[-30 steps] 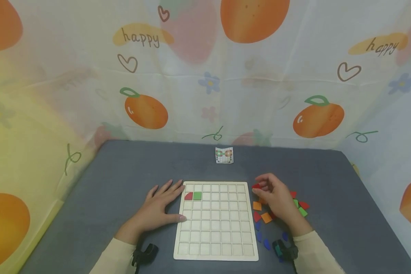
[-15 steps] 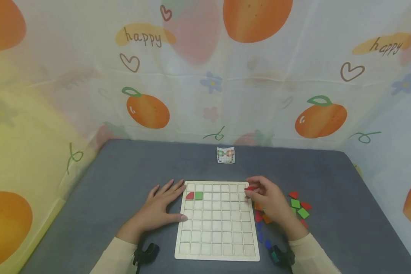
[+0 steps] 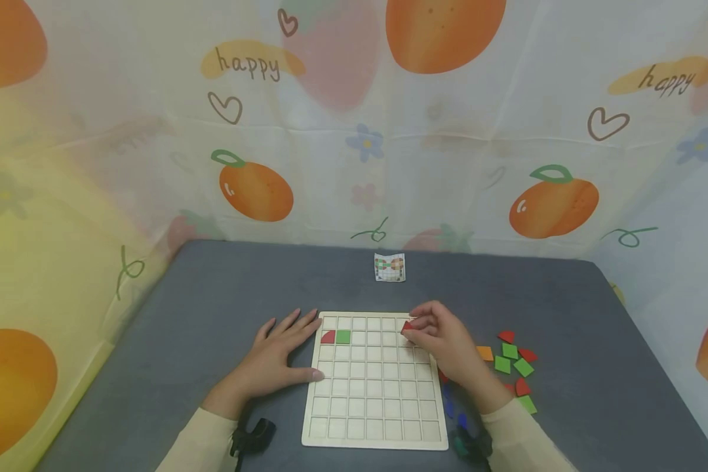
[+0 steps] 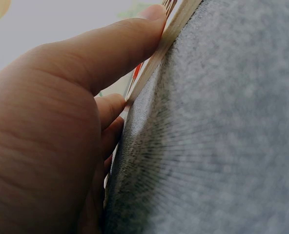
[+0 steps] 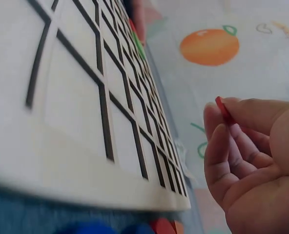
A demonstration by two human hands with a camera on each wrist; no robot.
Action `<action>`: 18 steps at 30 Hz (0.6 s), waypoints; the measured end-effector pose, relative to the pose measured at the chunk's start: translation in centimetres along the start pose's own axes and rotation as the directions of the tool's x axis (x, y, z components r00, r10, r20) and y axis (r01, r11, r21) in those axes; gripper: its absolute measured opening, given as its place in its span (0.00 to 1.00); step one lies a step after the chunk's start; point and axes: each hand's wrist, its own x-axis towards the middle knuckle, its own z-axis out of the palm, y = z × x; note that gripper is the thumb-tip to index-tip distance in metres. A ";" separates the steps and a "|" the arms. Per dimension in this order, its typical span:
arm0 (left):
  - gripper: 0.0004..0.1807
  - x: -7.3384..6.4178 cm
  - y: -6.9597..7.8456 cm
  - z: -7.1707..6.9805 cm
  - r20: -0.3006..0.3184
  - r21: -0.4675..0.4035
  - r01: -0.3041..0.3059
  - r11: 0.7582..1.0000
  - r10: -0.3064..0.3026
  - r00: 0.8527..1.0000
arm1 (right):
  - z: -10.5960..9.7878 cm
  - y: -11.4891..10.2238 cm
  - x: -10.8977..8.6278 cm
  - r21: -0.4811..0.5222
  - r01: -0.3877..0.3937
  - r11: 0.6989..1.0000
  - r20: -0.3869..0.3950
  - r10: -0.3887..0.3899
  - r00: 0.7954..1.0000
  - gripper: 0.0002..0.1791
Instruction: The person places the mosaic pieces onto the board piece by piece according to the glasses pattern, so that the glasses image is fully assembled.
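Note:
A pale wooden grid board [image 3: 373, 388] lies flat on the table. Near its upper left, a red quarter-round tile [image 3: 328, 337] and a green square tile [image 3: 343, 337] fill two neighbouring cells. My left hand [image 3: 276, 357] rests with fingers spread along the board's left side, its thumb on the edge; the left wrist view shows that thumb [image 4: 130, 41] over the rim. Over the board's upper right, my right hand [image 3: 445, 337] pinches another red tile [image 3: 408, 326] between thumb and fingers. In the right wrist view this red tile [image 5: 223, 109] appears edge-on, raised above the grid.
Right of the board lie loose tiles: green squares [image 3: 510, 351], red pieces [image 3: 506, 336], an orange square [image 3: 485, 353] and blue pieces [image 3: 462, 420], some partly behind the right arm. A small printed pattern card [image 3: 389, 268] sits beyond the board. A fruit-print cloth [image 3: 366, 183] hangs behind the table.
My right hand has moved left from the loose tiles to over the board's upper right, carrying the red tile. The left hand stays at the board's edge. The view has shifted slightly.

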 end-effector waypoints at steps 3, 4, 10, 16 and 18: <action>0.58 0.0 0.0 0.0 -0.003 -0.002 0.000 1.000 0.000 1.000 | 0.7 -0.1 0.3 -0.025 -0.009 1.000 0.007 0.009 1.000 0.11; 0.58 0.0 0.0 0.0 -0.004 -0.002 0.000 1.000 0.000 1.000 | 1.0 -0.1 0.4 -0.029 -0.013 0.999 0.012 0.013 1.000 0.09; 0.58 0.0 -0.1 0.1 -0.006 -0.003 0.001 1.000 -0.001 1.000 | 2.7 -0.4 1.3 -0.077 -0.009 0.997 0.029 0.011 1.000 0.06; 0.58 0.0 -0.2 0.1 -0.001 -0.001 0.005 1.000 -0.005 1.000 | 4.4 -0.7 2.3 -0.152 -0.006 0.988 0.068 0.016 0.998 0.05; 0.58 0.0 -0.2 0.0 -0.002 -0.002 0.004 1.000 -0.004 1.000 | 4.9 -0.8 2.6 -0.159 -0.015 0.987 0.085 0.029 0.996 0.05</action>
